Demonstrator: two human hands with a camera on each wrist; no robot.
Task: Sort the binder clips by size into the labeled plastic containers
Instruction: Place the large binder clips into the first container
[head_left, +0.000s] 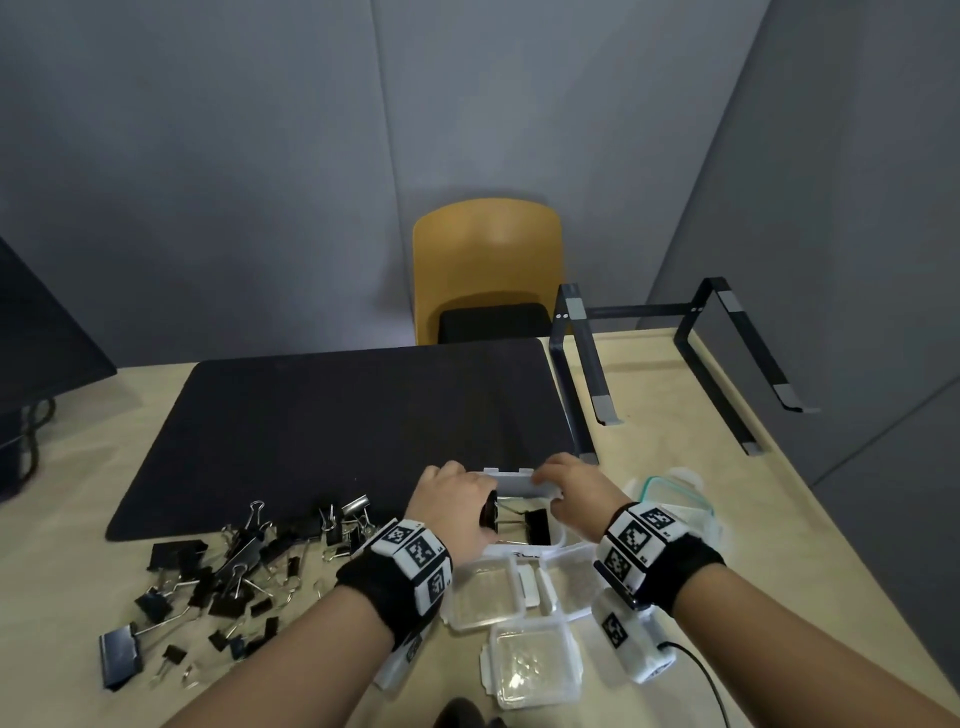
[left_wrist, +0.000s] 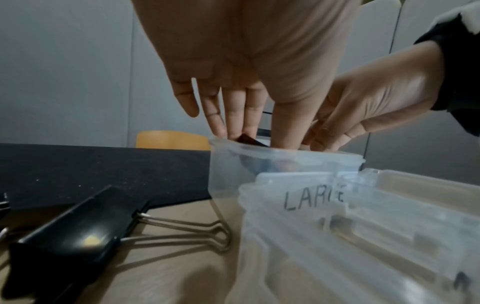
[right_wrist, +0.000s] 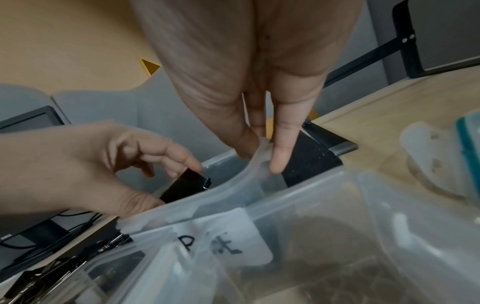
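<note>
A clear plastic container marked LARGE stands at the near edge of the black mat. My left hand reaches into it from the left, fingers and thumb curled round a large black binder clip. Another black clip lies inside. My right hand pinches the container's rim at the far right corner between thumb and finger. A pile of mixed black binder clips lies on the table to the left.
Three more clear containers sit just near of the LARGE one. A teal-sealed lid lies at the right. A black metal stand occupies the back right, a yellow chair beyond the table.
</note>
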